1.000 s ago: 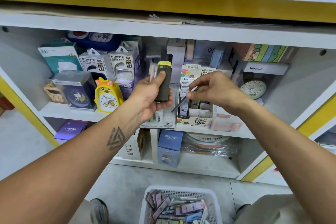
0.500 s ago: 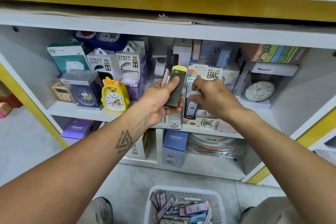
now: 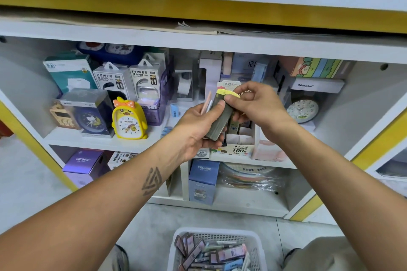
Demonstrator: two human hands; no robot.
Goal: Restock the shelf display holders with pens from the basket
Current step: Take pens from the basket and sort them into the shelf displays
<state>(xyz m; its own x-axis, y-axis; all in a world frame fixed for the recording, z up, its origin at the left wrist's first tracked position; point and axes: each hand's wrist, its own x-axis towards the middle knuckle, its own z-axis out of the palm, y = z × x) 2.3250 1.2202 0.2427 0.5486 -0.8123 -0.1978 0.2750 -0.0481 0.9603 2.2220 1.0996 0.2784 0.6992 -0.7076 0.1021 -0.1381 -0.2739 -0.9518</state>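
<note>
My left hand [image 3: 197,126] grips a dark grey case with a yellow cap [image 3: 220,117], plus two thin pens [image 3: 207,102] sticking up behind it. My right hand [image 3: 256,105] pinches the yellow cap at the case's top. Both hands are in front of the cardboard display holder [image 3: 237,148] on the middle shelf, which is partly hidden behind them. A white basket [image 3: 217,248] on the floor below holds several packs and loose pens.
The shelf [image 3: 105,141] carries a yellow duck clock [image 3: 128,119], power bank boxes [image 3: 132,81] and a boxed blue clock [image 3: 90,113] at left, a white clock [image 3: 302,111] at right. Purple and blue boxes [image 3: 203,180] stand on the lower shelf. My knees flank the basket.
My right hand has left the display holder, where it put in a dark pen, and come up to pinch the yellow cap of the case. The left hand tilted the case slightly.
</note>
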